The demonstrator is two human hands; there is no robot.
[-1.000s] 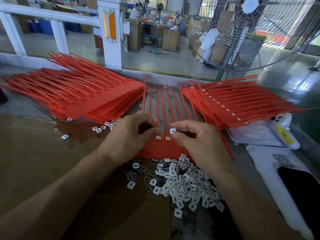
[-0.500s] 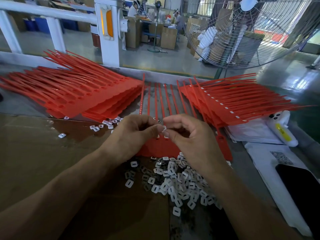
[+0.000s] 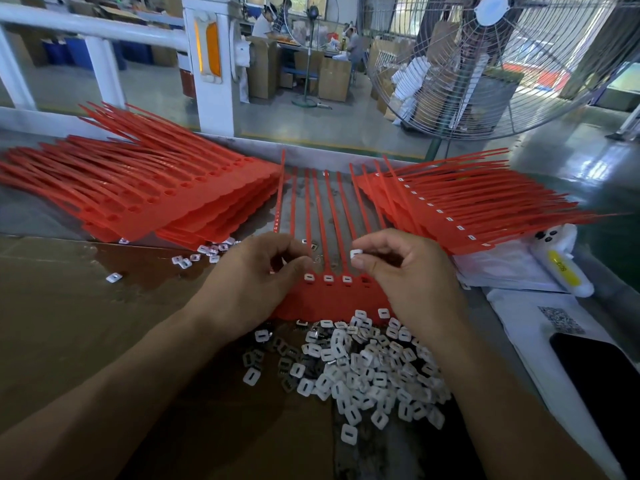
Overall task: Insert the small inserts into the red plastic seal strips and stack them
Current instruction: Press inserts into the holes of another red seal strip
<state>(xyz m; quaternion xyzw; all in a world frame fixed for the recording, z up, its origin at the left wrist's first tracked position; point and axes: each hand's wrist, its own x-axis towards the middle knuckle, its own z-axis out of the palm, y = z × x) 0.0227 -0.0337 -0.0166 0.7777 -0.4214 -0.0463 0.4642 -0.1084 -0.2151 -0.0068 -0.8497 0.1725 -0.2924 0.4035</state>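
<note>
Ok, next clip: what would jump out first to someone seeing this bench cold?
The two fans of red seal strips, one at far left and one at far right, dominate. Between them, the hands work a single strip sheet: the right hand pinches a white insert, the left hand rests on the sheet. A heap of loose inserts lies just nearer the person.

Seal strip sheet [image 3: 332, 299] lies centre, insert pile [image 3: 363, 368] in front, empty strip stack [image 3: 145, 199] left, filled strip stack [image 3: 460, 209] right.
</note>
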